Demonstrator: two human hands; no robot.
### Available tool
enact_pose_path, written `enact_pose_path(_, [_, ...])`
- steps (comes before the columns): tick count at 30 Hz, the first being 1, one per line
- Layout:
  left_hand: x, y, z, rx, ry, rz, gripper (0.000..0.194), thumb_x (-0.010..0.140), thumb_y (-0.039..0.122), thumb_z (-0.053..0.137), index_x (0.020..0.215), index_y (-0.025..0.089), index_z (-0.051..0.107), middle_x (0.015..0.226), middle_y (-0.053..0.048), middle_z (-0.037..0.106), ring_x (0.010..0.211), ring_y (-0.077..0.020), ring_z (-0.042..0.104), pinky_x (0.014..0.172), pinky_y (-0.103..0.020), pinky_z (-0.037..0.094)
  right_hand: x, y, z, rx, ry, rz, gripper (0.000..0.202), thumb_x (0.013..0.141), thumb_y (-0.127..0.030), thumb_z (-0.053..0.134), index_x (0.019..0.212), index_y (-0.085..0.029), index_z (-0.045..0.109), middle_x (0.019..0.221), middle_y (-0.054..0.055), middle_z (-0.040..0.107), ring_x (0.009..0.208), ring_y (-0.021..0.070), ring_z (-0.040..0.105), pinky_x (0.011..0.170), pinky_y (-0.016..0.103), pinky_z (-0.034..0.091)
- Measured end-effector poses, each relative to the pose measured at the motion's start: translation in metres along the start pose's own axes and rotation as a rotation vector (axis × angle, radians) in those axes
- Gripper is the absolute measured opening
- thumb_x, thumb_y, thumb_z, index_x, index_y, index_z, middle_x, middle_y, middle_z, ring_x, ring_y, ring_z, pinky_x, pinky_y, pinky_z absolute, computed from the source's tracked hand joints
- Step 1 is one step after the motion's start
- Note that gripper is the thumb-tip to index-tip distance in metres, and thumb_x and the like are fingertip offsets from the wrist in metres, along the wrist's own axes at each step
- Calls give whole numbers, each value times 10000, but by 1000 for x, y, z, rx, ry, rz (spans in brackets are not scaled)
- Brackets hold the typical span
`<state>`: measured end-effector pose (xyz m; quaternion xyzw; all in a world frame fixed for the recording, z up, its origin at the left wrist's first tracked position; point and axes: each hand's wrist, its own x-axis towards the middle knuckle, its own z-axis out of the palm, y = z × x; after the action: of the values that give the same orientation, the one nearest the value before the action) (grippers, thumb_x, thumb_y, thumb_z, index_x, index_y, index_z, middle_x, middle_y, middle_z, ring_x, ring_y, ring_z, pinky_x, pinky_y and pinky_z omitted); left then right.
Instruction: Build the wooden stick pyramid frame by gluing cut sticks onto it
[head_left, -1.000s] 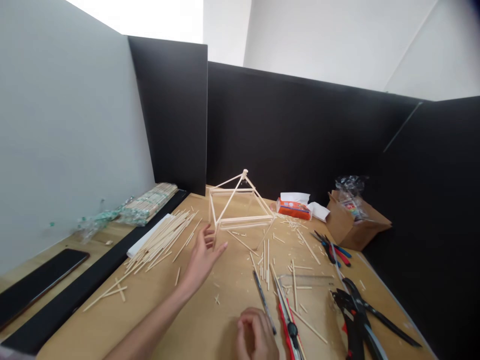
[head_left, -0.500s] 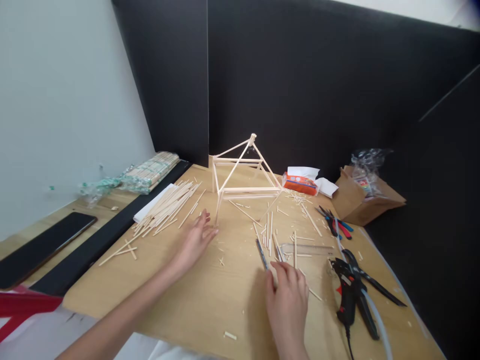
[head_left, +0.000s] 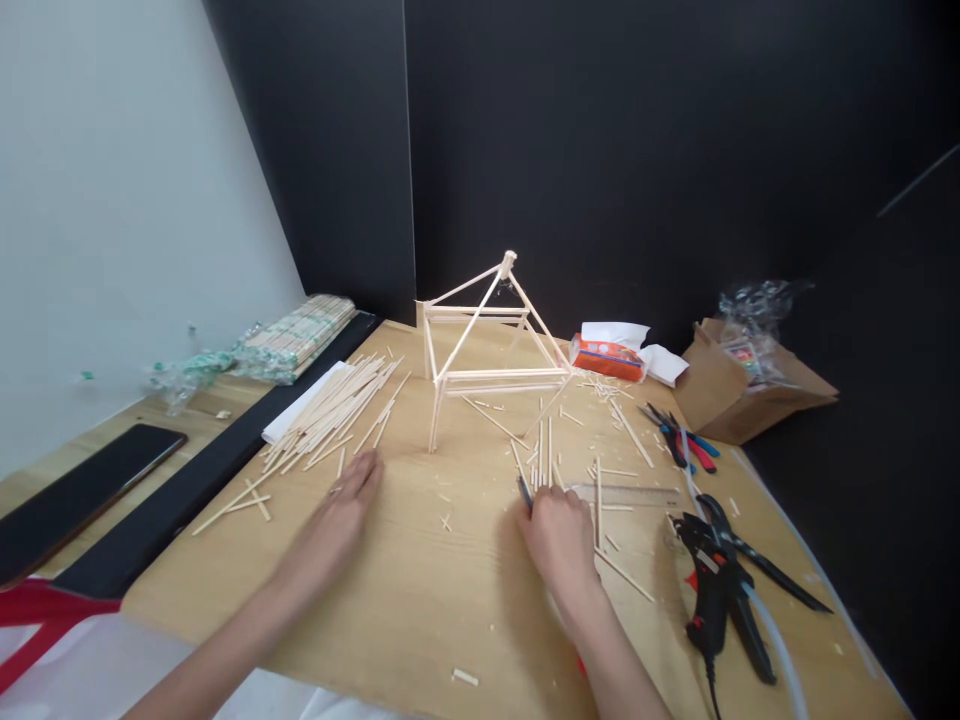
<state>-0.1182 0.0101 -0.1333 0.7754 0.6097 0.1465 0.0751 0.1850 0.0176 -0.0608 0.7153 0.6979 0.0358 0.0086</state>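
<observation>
My left hand [head_left: 341,515] rests low over the tabletop beside the loose thin wooden sticks [head_left: 330,415], its fingers lying close together, with one short stick at its fingertips. My right hand [head_left: 559,530] is curled down among cut sticks [head_left: 550,450]; a dark pen [head_left: 525,492] touches its left side, and what lies under the fingers is hidden. Behind and between both hands stands a frame of wooden sticks [head_left: 502,375], with a pointed top over a rectangular base on legs. A clear ruler [head_left: 630,495] lies to the right of my right hand.
A glue gun [head_left: 709,590], black-handled cutters [head_left: 765,565] and pliers [head_left: 686,445] lie at the right. Behind them are an orange tissue pack [head_left: 609,358] and a paper bag [head_left: 750,385]. At the left are a phone [head_left: 90,490] and wrapped sticks [head_left: 300,335].
My left hand has moved left, away from the frame's front leg, and down beside the sticks. My right hand has reached forward over the cut sticks. The view has shifted slightly.
</observation>
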Motion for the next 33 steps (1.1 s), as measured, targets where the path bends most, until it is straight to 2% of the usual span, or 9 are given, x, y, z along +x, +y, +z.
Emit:
enact_pose_path(5, [13,-20,-4,79,39,-77,704,768,36,293,1467,104,229,1568,-116,133,1441,-247,107,1145,-445,253,-8,6,-8,10,-32,27,168,790,-218,557,762,-117,689,756,137,691,758,267,640,664,331,371])
enact_pose_path(9, [18,-22,-10,105,60,-109,725,750,-8,290,1464,109,243,1562,-132,163,1441,-284,81,1125,-498,262,-5,42,-25,24,23,120,205,835,-302,537,758,-175,678,763,105,693,763,245,635,656,317,359])
enact_pose_path(13, [34,-21,-18,107,35,-54,597,848,84,341,1410,281,382,1547,-53,252,1437,-291,137,1120,-536,222,14,71,-34,15,57,159,253,885,-274,493,849,-135,701,838,155,695,812,256,641,710,333,367])
enact_pose_path(16, [55,-26,-26,117,27,-19,463,919,260,381,1370,348,436,1534,-41,288,1431,-335,140,1101,-599,161,22,59,-33,68,43,16,253,912,-255,479,1045,-159,671,986,110,688,916,200,631,794,280,382])
enact_pose_path(19, [74,-37,-37,105,57,-41,442,929,268,371,1359,318,460,1528,-65,301,1424,-369,135,1083,-622,140,24,28,-26,108,9,-135,270,921,-229,481,1154,-224,617,1063,40,668,969,132,614,820,199,381])
enact_pose_path(25, [90,-51,-57,51,171,-129,453,912,118,306,1327,173,478,1486,-134,361,1408,-395,163,1057,-644,151,36,-6,-9,31,-64,-94,176,841,-65,503,889,-89,670,866,141,671,781,210,668,648,262,412])
enact_pose_path(28, [88,-40,-54,-13,209,-129,394,913,177,347,1279,142,487,1430,-129,440,1396,-363,229,1084,-585,178,42,-7,-6,10,-75,-70,226,825,1,458,851,-77,668,828,148,669,773,222,675,637,266,413])
enact_pose_path(30, [85,-25,-49,-72,202,-114,318,884,229,420,1158,141,557,1341,-133,527,1342,-331,354,1081,-505,255,47,-10,-6,11,-69,-71,266,825,28,422,870,-76,663,860,153,662,797,224,671,657,270,417])
enact_pose_path(33, [81,1,-45,-177,148,-98,217,840,297,492,977,169,601,1070,-117,664,1047,-269,606,904,-378,442,58,-18,-9,48,-52,-118,300,842,21,399,986,-91,637,994,153,637,880,217,647,714,268,417])
